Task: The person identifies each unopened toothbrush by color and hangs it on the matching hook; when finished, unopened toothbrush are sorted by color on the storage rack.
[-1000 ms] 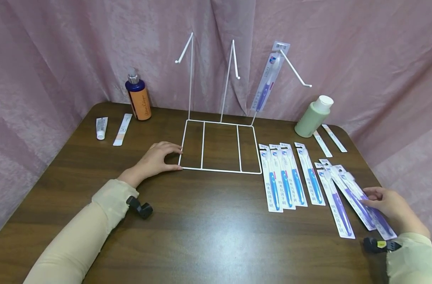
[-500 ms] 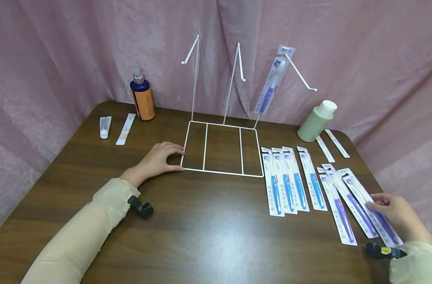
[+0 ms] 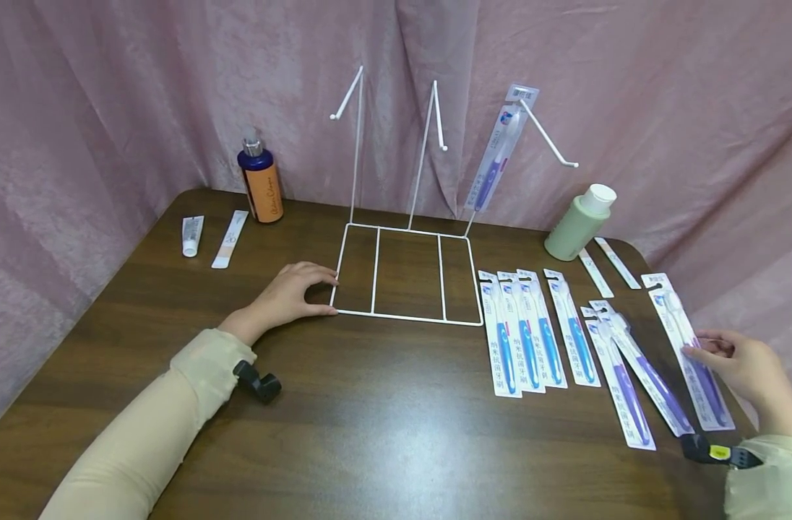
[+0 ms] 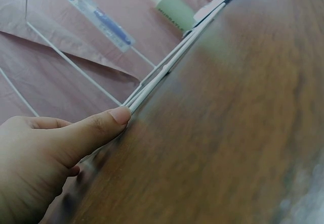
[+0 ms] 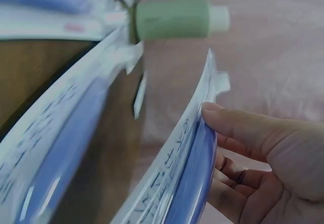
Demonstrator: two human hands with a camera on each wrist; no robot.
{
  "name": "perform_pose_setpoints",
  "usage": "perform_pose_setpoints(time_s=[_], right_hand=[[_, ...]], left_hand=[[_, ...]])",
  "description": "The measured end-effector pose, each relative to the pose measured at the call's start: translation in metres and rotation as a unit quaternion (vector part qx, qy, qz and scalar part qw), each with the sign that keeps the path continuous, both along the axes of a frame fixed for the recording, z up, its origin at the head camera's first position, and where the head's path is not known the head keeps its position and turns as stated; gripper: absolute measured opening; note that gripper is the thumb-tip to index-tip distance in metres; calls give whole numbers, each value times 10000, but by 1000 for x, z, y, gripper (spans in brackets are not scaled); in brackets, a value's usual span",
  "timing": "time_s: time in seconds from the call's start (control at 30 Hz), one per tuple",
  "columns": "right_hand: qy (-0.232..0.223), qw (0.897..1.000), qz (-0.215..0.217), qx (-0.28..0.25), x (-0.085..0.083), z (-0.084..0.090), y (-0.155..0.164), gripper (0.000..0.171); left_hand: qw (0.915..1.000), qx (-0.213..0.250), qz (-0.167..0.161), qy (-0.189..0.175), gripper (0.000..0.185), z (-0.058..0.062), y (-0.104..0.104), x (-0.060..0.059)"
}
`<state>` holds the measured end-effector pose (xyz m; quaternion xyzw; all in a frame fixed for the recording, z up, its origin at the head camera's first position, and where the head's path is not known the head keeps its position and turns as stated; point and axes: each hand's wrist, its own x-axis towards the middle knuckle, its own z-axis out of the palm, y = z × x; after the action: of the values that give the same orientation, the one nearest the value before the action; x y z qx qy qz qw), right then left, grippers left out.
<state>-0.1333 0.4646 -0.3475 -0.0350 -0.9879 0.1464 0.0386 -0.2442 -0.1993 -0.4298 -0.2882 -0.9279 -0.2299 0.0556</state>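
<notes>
Right hand [image 3: 747, 368], fingers clamped on purple toothbrush pack [image 3: 689, 350], now lifting it off the table [image 3: 383, 426]; left hand [image 3: 285, 296], fingers relaxed, steadying wire rack [image 3: 405, 271].

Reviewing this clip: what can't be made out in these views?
- Right hand: in the head view its fingertips lie behind the purple toothbrush pack, hiding the grip.
- Pack print: blurred in the right wrist view, too small in the head view.
- Left hand: the left wrist view shows only its thumb at the wire rack; the frame edge cuts off its fingers.
</notes>
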Motion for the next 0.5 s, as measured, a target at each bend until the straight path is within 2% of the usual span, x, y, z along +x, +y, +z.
perform_pose_setpoints(time_s=[0.27, 0.5], right_hand=[[449, 9962, 136, -738, -6, 22, -23, 49], [1010, 9890, 151, -1074, -12, 45, -51, 48]], left_hand=[[10000, -21, 7, -23, 52, -1, 0, 0], [10000, -12, 27, -2, 52, 0, 1, 0]])
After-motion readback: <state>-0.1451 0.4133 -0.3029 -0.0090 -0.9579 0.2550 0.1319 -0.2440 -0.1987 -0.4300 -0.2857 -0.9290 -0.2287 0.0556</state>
